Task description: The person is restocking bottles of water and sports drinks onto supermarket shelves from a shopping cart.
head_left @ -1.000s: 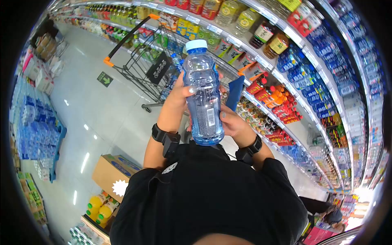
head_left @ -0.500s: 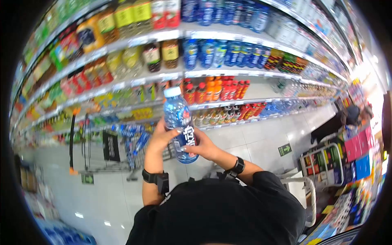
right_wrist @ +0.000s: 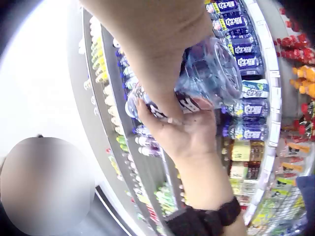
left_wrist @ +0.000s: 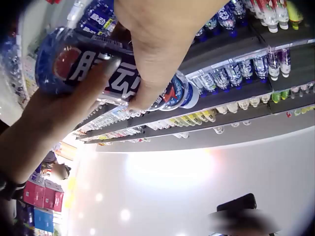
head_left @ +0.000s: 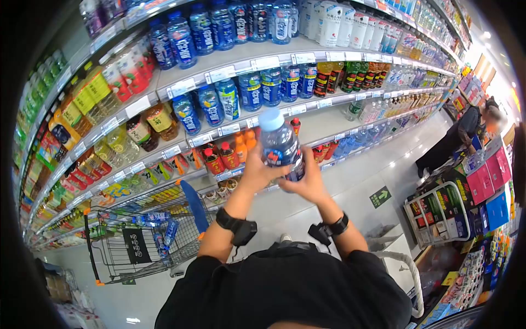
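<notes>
Both hands hold a blue-tinted bottle with a pale blue cap [head_left: 280,143] in front of the chest, cap pointing up and away. The left hand [head_left: 254,174] grips its left side and the right hand [head_left: 310,180] its right side, thumbs near each other on the lower part. In the left wrist view, the bottle [left_wrist: 110,73] lies sideways, its dark label showing between the left hand [left_wrist: 155,44] and the right hand [left_wrist: 61,113]. From the right wrist, the bottle's clear base [right_wrist: 214,71] shows beyond the right hand [right_wrist: 165,69], with the left hand [right_wrist: 189,140] below.
Shelves of bottled drinks [head_left: 252,63] curve across the front. A wire cart [head_left: 112,249] holding several blue bottles stands at the left. At the right are a white-framed rack [head_left: 438,211], stacked boxes [head_left: 487,178] and a person in dark clothing [head_left: 452,140].
The head view has swung rightward along the shelves. The bottle has turned in the hands, from its barcode side through its printed label, and its cap now tilts toward the shelves.
</notes>
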{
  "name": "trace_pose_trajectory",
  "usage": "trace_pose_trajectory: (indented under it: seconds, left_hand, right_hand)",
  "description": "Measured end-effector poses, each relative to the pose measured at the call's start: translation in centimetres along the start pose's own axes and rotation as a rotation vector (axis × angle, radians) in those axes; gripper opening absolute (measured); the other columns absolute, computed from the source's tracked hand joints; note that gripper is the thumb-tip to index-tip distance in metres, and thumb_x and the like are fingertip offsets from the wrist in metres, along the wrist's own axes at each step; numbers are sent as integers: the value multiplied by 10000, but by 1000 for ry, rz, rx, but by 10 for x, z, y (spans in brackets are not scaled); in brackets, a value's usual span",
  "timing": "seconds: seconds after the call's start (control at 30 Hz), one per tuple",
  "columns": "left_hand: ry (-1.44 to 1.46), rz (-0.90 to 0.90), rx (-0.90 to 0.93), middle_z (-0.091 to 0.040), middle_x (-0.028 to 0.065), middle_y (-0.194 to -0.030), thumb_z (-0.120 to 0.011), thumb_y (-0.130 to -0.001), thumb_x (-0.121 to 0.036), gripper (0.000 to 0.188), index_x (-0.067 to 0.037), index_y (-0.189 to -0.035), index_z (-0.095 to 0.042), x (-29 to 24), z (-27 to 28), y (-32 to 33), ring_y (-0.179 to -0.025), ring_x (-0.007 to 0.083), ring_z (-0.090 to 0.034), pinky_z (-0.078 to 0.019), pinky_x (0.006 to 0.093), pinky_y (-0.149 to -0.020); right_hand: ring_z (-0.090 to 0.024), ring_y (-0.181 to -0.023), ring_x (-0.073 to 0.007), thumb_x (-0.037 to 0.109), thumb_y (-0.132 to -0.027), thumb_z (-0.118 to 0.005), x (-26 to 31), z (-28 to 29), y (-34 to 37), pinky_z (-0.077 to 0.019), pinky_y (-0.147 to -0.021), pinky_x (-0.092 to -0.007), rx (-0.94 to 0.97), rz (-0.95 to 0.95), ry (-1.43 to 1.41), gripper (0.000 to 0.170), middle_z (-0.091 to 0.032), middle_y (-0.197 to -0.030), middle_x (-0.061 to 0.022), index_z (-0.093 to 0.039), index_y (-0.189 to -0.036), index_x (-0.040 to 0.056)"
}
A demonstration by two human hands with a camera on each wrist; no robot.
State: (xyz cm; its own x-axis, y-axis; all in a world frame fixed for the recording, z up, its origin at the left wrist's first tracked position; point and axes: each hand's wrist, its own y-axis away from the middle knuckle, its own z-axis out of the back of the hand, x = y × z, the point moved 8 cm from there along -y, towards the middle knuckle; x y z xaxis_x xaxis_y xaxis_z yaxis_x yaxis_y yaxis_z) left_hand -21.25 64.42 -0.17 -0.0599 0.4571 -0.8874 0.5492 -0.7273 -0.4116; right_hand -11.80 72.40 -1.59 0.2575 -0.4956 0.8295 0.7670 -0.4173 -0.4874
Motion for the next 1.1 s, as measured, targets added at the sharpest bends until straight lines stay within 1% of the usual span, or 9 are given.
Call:
trace_pose_trajectory:
  seconds: [0.17, 0.37, 0.43, 0.57, 0.7, 0.77, 0.97, 1.0, 1.1]
  left_hand:
    - [-134, -34, -38, -581, 82, -1044, -772, -572, -118, 663, 5, -1147, -465, -17, -12, -60, -956, 144, -560, -449, 303, -860]
    - [-427, -136, 27, -590, 91, -1047, -763, -560, -150, 662, -7, -1146, -493, -27, 11, -114, -959, 165, -563, -436, 311, -860]
    - [-605, -231, 38, -588, 104, -1060, -770, -549, -159, 673, -1, -1144, -497, -43, 23, -140, -979, 183, -561, -428, 321, -869]
    - [-821, -528, -111, -563, 173, -1103, -813, -536, -235, 747, -20, -1163, -471, -91, 42, -198, -1005, 283, -566, -433, 356, -863]
    - [-810, -543, -195, -566, 182, -1080, -811, -561, -274, 757, -24, -1172, -441, -90, 83, -265, -986, 286, -574, -453, 354, -825]
    - [-723, -525, -239, -609, 166, -994, -805, -575, -305, 687, -26, -1109, -475, -87, 103, -296, -915, 279, -611, -475, 344, -776]
    - [-841, -405, -464, -645, 103, -776, -773, -635, -354, 546, -28, -988, -514, -60, 153, -342, -549, 190, -633, -477, 282, -390]
    - [-872, -289, -489, -645, 155, -753, -721, -604, -542, 673, -1, -937, -499, -52, 162, -347, -702, 306, -647, -502, 374, -621]
    - [-978, -163, -482, -629, 190, -762, -672, -616, -606, 745, 27, -953, -472, -46, 168, -356, -715, 337, -637, -499, 394, -607]
  right_hand:
    - [-493, -1061, -218, 78, -637, -749, -29, 11, -59, -368, -939, -356, 284, -209, -998, 786, -500, -1145, -124, -283, -1268, 28]
    - [-466, -1116, -200, 13, -678, -721, -47, 0, -119, -370, -951, -355, 431, -26, -875, 703, -493, -1192, -104, -344, -1270, -33]
    - [-445, -1123, -188, -16, -697, -701, -51, 2, -150, -350, -968, -356, 346, -90, -749, 652, -484, -1194, -102, -359, -1251, -36]
    - [-448, -1111, -187, -85, -605, -590, -43, 8, -258, -348, -966, -323, 83, 278, -329, 671, -465, -1131, -106, -366, -1237, -46]
    - [-407, -1147, -184, -111, -664, -599, -17, 0, -329, -377, -940, -311, 91, 482, -247, 624, -355, -1197, -88, -358, -1237, -55]
    - [-444, -1100, -173, -86, -701, -622, -52, -12, -374, -402, -900, -292, 189, 359, -419, 606, -397, -1170, -85, -347, -1241, -59]
    - [-511, -992, -135, -57, -740, -611, -86, -34, -427, -430, -830, -271, 280, 296, -429, 562, -514, -1086, -67, -358, -1242, -43]
    - [-516, -1007, -151, -49, -757, -588, -86, -36, -430, -440, -818, -284, 284, 312, -374, 537, -527, -1093, -89, -364, -1245, -33]
    - [-549, -994, -240, 72, -739, -649, -80, -34, -435, -457, -803, -323, 267, 325, -96, 558, -545, -1074, -156, -380, -1211, -56]
